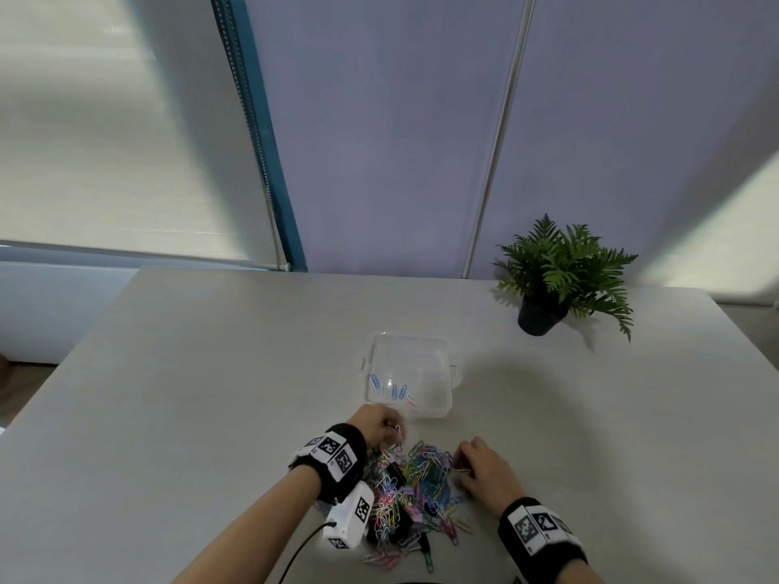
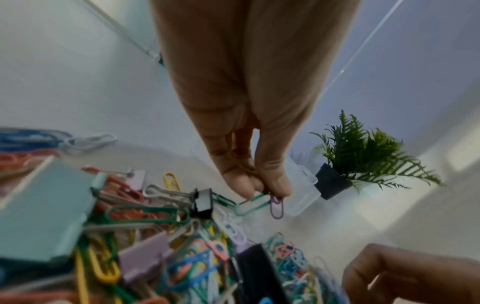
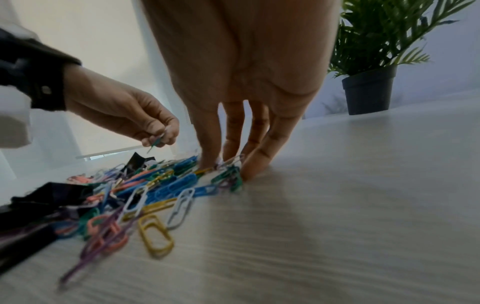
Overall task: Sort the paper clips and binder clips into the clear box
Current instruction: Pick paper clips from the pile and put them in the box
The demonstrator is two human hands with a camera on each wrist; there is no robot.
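Note:
A pile of coloured paper clips and binder clips [image 1: 415,488] lies on the table near me. The clear box [image 1: 408,373] stands just beyond it, with several blue paper clips [image 1: 392,389] in its near left part. My left hand [image 1: 394,432] hovers over the pile's far left edge, between pile and box. Thumb and fingers of that left hand [image 2: 262,191] pinch a green paper clip [image 2: 253,204] and a purple one [image 2: 276,208]. My right hand [image 3: 226,164] reaches down at the pile's right edge and pinches a pale paper clip [image 3: 233,160] between thumb and finger, the fingertips [image 3: 250,170] touching the table.
A potted fern [image 1: 560,276] stands at the back right of the grey table [image 1: 210,394]. Black binder clips [image 2: 203,202], a lilac one [image 2: 145,257] and a large teal one [image 2: 41,209] lie mixed in the pile. A wall and window blind rise behind the table.

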